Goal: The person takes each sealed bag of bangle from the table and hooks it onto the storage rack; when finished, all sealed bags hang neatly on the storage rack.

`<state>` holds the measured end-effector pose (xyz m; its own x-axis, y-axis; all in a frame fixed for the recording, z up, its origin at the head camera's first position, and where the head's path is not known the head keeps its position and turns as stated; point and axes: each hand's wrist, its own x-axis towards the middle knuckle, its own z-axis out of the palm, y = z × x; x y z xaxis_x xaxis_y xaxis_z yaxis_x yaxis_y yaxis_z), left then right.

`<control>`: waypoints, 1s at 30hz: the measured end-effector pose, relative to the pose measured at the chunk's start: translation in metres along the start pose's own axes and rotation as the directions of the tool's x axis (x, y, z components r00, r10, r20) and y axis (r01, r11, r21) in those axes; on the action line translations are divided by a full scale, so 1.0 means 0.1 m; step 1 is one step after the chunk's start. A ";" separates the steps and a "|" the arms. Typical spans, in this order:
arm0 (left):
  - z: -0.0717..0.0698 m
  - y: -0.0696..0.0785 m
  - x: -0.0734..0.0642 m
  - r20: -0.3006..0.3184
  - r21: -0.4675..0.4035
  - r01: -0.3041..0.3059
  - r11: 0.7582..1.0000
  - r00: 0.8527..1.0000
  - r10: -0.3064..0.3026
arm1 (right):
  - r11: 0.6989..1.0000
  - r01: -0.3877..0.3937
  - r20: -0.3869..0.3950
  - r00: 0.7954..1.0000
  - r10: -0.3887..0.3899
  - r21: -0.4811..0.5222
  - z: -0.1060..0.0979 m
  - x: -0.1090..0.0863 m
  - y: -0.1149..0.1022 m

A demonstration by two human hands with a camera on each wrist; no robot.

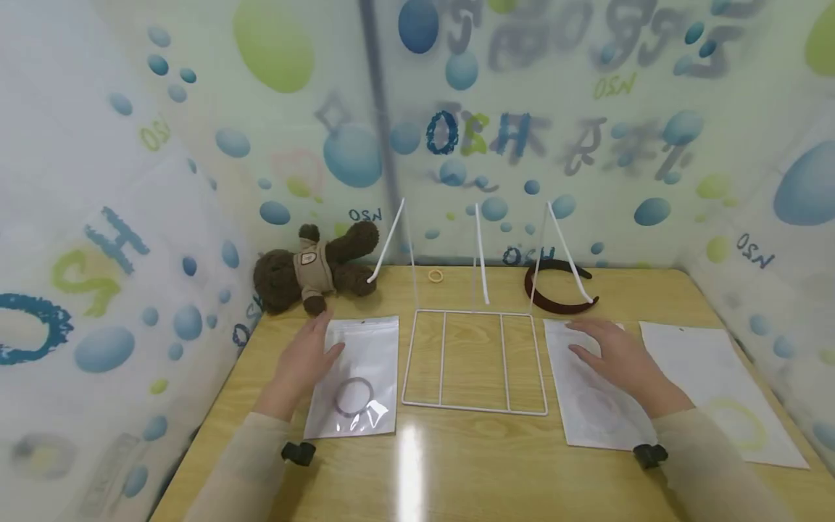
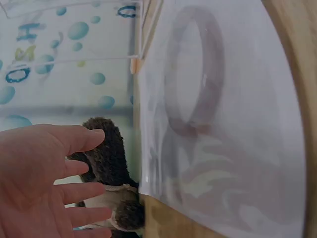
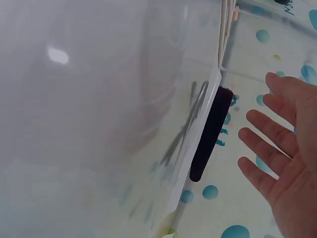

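My left hand (image 1: 303,357) hovers at the left edge of a clear-fronted zip bag (image 1: 375,348), fingers relaxed and apart. Inside that bag lies a brownish-purple ring-shaped band (image 2: 213,79). On the other side, my right hand (image 1: 616,359) is over a second zip bag (image 1: 570,409), thumb and fingers spread with nothing between them. A faint pinkish ring shape (image 1: 603,407) shows through its film. Between the two bags stands a white wire rack (image 1: 474,409) with three slanted uprights. In the right wrist view, a dark headband (image 3: 210,136) appears beyond the bag's edge.
A brown plush bear (image 1: 277,279) in a beige shirt lies at the back left. Behind the rack is a small wooden ring (image 1: 435,276). A third bag (image 1: 685,355) with a yellow ring lies far right. Patterned curtains (image 1: 293,159) enclose the table (image 1: 352,471).
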<state>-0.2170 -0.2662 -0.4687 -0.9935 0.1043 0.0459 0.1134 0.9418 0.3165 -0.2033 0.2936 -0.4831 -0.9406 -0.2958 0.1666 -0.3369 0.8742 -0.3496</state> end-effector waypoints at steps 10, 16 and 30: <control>0.07 -0.39 0.06 0.043 -0.243 0.049 0.969 0.998 -0.040 | 0.984 0.166 0.111 0.979 -0.172 0.061 0.17 0.01 -0.23; 0.04 -0.54 0.10 0.077 -0.289 0.120 0.950 0.992 -0.102 | 0.969 0.236 0.125 0.962 -0.243 0.067 0.19 0.03 -0.34; 0.10 -0.60 0.20 0.121 -0.297 0.136 0.945 0.987 -0.104 | 0.963 0.265 0.163 0.954 -0.253 -0.055 0.25 -0.04 -0.33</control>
<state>-0.2437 -0.3178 -0.4960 -0.9938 0.0434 -0.1027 -0.0253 0.8092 0.5870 -0.1898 0.2558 -0.4954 -0.8186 -0.5661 0.0971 -0.5711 0.7844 -0.2418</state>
